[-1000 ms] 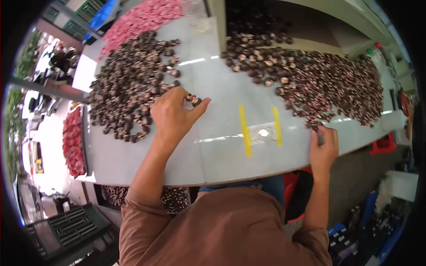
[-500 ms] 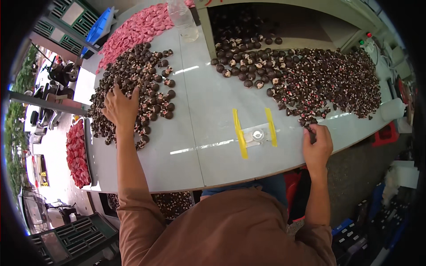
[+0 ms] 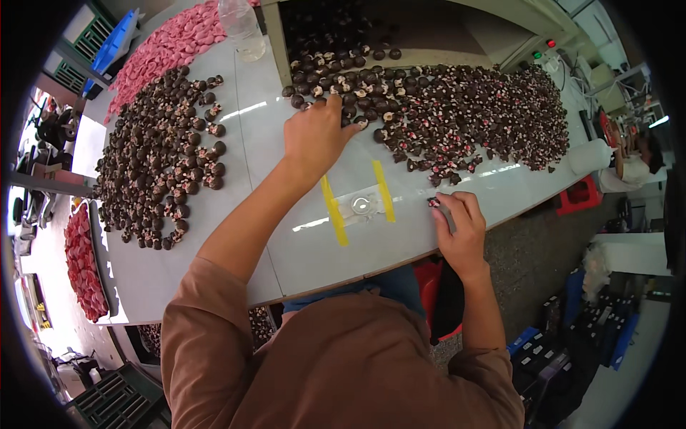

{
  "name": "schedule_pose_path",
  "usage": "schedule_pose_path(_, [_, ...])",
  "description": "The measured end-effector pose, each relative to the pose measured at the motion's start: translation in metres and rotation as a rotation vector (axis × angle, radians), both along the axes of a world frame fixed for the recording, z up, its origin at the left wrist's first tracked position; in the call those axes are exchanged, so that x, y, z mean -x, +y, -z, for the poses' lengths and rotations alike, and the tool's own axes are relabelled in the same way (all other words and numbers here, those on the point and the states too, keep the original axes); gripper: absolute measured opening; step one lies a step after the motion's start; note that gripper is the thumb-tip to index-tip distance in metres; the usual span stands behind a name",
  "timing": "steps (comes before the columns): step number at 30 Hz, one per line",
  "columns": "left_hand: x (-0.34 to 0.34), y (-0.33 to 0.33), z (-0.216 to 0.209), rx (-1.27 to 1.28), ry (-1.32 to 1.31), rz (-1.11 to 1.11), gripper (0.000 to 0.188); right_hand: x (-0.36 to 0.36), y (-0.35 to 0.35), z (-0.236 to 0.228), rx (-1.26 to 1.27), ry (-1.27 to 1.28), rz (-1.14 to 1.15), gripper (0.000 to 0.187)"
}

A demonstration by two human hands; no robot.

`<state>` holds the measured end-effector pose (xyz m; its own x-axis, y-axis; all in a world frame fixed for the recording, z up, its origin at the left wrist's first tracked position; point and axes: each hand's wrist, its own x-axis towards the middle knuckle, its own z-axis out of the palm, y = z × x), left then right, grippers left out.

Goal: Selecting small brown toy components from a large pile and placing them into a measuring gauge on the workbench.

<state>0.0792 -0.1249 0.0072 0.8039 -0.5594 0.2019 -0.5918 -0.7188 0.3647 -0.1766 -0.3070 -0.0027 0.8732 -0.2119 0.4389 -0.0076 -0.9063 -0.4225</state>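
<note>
At the front edge of a heap of round dark-brown balls with pale tips (image 3: pixel 329 77), my left hand (image 3: pixel 311 139) reaches in with thumb and forefinger apart. A few balls lie between those fingers; whether any is gripped is hard to see. My right hand (image 3: pixel 463 232) hovers over the near table edge, pinching a small dark piece with pink on it (image 3: pixel 434 202) between thumb and fingertips. Beyond it spreads a pile of small dark pieces flecked pale and pink (image 3: pixel 493 118). Between my hands, a small clear round fixture (image 3: pixel 361 205) is taped down with yellow strips (image 3: pixel 334 211).
Another heap of dark balls (image 3: pixel 161 157) covers the table's left side, with pink petal-shaped pieces (image 3: pixel 171 43) behind. A clear bottle (image 3: pixel 243 32) stands there. At the back, an open-fronted box (image 3: pixel 414 36) holds more balls. A tray of red pieces (image 3: pixel 84 264) is at far left.
My left hand has left the left-hand heap and moved right to the balls before the box. My right hand has drawn back from the small-piece pile, holding a piece. The view has shifted right.
</note>
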Motion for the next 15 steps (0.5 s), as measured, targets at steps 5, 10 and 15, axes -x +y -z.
schedule_pose_path(5, [-0.002, -0.004, 0.005, -0.022, -0.070, 0.075, 0.036, 0.005, -0.012, -0.007, -0.066, 0.006, -0.083, 0.028])
schedule_pose_path(10, [0.008, 0.032, 0.008, 0.215, 0.106, 0.193, 0.031, 0.003, -0.012, -0.004, -0.078, 0.070, -0.099, 0.027])
schedule_pose_path(15, [0.038, 0.085, -0.020, 0.493, 1.017, 0.132, 0.027, -0.003, -0.014, 0.001, -0.116, 0.065, -0.089, 0.026])
